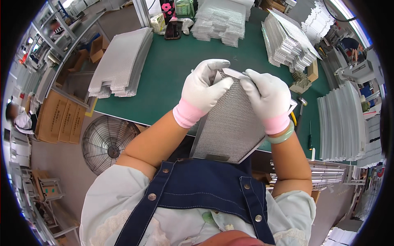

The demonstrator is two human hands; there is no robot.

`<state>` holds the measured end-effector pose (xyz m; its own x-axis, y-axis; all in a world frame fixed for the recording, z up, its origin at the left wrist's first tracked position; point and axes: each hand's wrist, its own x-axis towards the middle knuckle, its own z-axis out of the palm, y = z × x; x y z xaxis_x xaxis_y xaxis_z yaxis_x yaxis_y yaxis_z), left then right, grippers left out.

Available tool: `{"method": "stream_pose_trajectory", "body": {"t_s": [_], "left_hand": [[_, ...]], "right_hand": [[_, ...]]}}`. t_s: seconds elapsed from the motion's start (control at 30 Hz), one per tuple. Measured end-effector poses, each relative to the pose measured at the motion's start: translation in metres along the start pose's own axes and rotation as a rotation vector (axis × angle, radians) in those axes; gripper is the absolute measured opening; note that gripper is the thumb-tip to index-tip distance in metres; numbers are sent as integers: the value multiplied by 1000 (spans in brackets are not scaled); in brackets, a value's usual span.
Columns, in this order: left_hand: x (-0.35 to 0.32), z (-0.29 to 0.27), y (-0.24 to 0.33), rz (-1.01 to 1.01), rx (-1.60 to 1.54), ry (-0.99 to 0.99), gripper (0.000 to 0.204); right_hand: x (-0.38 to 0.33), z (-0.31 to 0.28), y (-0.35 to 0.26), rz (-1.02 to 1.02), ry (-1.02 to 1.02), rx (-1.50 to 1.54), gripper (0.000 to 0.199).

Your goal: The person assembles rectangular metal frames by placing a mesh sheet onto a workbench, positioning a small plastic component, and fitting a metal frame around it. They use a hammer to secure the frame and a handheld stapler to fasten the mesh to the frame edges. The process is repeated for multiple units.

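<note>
A framed metal mesh filter panel [236,123] stands tilted between my body and the green table, its lower edge close to my apron. White gloves with pink cuffs cover both hands. My left hand [207,86] is closed around the panel's far left corner, the thumb on the mesh side and the index finger curled above. At the far edge, my right hand [266,92] pinches the pale frame, its fingers bent over the rim. The gloves hide both far corners in part.
Mesh sheets are stacked at the left [121,61], back [219,20] and right [287,41] of the green table [168,78]. A hammer [301,102] and a screwdriver [310,135] lie right of the panel, near upright frame strips [342,123]. A floor fan [111,143] stands at left.
</note>
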<state>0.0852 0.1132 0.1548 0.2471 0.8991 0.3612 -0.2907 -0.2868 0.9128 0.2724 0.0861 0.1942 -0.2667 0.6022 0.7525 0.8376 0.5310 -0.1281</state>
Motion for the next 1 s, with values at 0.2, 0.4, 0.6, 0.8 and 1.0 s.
{"method": "stream_pose_trajectory", "body": {"t_s": [0.2, 0.4, 0.6, 0.8, 1.0], "left_hand": [[2, 8, 3, 10, -25, 71, 35], [2, 9, 9, -25, 37, 119, 35], [-3, -11, -2, 72, -38, -17, 39], [-11, -18, -2, 28, -66, -92, 39], [-5, -6, -19, 139, 84, 82, 38]], "right_hand": [[-4, 0, -5, -8, 49, -107, 20], [4, 3, -5, -16, 90, 27, 19], [8, -2, -7, -41, -29, 37, 21], [0, -2, -3, -133, 73, 159, 21], [0, 10, -6, -66, -47, 10, 22]]}}
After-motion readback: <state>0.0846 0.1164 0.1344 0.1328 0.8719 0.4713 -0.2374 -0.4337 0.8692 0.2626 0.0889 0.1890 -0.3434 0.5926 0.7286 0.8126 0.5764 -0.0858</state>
